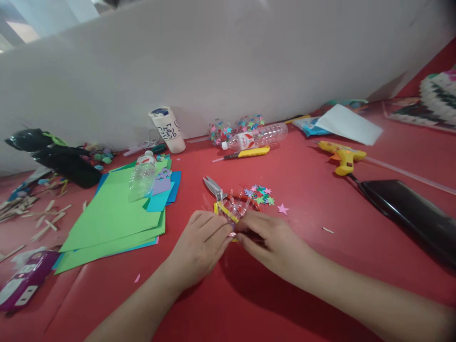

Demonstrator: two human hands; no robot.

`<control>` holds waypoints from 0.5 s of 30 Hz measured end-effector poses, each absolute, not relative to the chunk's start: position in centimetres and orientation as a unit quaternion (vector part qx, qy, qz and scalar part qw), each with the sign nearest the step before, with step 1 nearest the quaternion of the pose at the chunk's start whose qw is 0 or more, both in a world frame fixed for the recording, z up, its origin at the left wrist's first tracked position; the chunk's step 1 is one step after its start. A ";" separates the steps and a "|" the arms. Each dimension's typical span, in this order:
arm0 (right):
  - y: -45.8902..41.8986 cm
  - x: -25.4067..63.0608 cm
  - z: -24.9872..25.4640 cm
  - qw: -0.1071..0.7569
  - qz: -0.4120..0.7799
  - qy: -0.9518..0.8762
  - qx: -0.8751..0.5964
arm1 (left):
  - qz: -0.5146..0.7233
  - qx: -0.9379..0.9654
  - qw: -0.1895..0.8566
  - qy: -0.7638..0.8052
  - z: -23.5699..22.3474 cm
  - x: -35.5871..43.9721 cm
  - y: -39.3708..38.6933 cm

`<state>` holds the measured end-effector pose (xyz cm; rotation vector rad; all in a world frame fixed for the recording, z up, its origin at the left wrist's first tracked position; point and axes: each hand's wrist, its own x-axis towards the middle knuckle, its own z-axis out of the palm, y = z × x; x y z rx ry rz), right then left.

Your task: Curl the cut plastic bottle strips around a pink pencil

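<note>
My left hand point(204, 244) and my right hand point(276, 242) meet at the middle of the red table, their fingers closed on a clear plastic bottle piece point(238, 205) cut into curling strips. The fingertips hide most of its lower part, where a bit of pink shows. Just beyond lie scissors point(213, 186), blades pointing away to the left; the yellow and orange handles are partly covered by the strips and my hands. Small coloured foam stars point(261, 194) are heaped to the right of the strips, with a single pink star point(282, 209) apart from them.
Left: green paper sheets point(114, 209), a cut bottle top point(142, 175), a purple power strip point(30, 280) and wooden sticks. Behind: a white tumbler point(168, 130), a plastic bottle point(258, 137) and a yellow cutter point(253, 151). Right: a yellow glue gun point(342, 156) beside a black object point(409, 213).
</note>
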<state>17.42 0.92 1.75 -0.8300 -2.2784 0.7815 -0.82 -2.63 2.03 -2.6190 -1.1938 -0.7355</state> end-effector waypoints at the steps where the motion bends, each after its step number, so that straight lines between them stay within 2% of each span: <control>1: 0.9 17.4 1.7 0.289 0.285 -0.859 -0.313 | -0.247 -0.879 0.087 -0.397 2.0 -0.8 -2.6; 15: 1.3 17.4 2.1 0.270 0.346 -0.841 -0.316 | -0.194 -0.901 0.146 -0.360 1.8 -1.2 -2.7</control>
